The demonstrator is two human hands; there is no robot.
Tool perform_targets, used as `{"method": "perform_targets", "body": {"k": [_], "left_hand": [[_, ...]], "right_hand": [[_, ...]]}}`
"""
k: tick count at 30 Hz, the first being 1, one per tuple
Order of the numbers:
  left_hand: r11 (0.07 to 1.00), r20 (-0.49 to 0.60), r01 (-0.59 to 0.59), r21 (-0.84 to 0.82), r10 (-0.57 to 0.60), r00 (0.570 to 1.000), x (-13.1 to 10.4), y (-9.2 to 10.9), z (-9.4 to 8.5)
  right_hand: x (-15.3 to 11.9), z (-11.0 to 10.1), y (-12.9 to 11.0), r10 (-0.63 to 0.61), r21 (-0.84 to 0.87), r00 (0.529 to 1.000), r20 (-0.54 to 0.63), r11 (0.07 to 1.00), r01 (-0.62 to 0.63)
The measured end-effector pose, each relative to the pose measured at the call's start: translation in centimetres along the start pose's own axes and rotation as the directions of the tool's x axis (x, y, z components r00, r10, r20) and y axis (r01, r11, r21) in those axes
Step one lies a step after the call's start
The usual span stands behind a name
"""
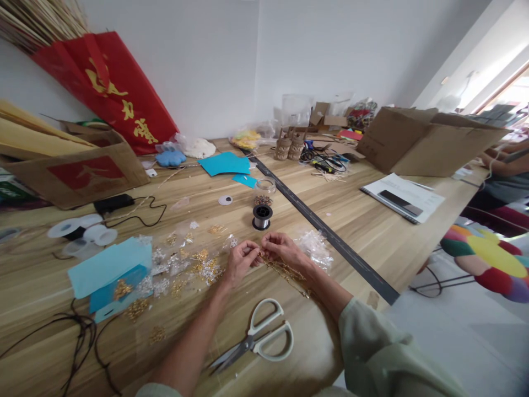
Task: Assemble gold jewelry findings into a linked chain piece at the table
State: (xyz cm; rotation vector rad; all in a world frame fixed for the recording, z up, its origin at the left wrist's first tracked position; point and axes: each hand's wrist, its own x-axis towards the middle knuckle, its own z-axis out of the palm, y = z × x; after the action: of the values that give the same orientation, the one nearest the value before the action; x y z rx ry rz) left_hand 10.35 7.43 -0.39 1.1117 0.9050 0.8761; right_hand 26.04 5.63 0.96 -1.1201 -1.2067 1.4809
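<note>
My left hand (pixel 243 260) and my right hand (pixel 281 248) meet over the table, thumbs and fingers pinched close together. Between their fingertips is the end of a thin gold chain (pixel 294 274), with a tiny dark reddish piece by it too small to name. The rest of the chain trails below my right hand onto the wood. A black spool of thin wire (pixel 262 217) stands just beyond my hands. Nearer to me, white-handled scissors (pixel 253 341) lie partly spread. Gold and silver jewellery findings (pixel 206 269) in small clear bags lie left of my left hand.
A glass jar of beads (pixel 264 193) stands behind the spool. A crumpled clear bag (pixel 314 249) lies beside my right forearm. A dark strip (pixel 322 223) crosses the table. Farther right are a notebook with a phone (pixel 400 202) and a cardboard box (pixel 425 140); another person's arm shows beyond.
</note>
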Motion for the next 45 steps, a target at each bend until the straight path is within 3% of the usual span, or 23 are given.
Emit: {"method": "perform_targets", "body": {"k": [12,25,34,45], "left_hand": [[1.0,0.049,-0.013,0.006,0.013,0.999,0.0,0.23,-0.45],[1.0,0.042,-0.005,-0.021,0.006,0.999,0.43,-0.49,-0.73],[1.0,0.032,0.011,-0.018,-0.01,0.999,0.16,0.12,-0.44],[1.0,0.009,0.009,0.001,-0.009,1.0,0.3,-0.06,-0.29]], "right_hand": [[0.04,0.15,0.0,0.001,0.017,1.0,0.008,1.0,-0.001],[0.06,0.1,0.07,0.027,0.057,1.0,-0.013,0.998,-0.026],[0.22,0.09,0.7,0.037,0.134,0.999,-0.021,0.99,-0.034],[-0.19,0.66,0.28,0.007,0.054,0.998,-0.061,0.999,-0.004]]}}
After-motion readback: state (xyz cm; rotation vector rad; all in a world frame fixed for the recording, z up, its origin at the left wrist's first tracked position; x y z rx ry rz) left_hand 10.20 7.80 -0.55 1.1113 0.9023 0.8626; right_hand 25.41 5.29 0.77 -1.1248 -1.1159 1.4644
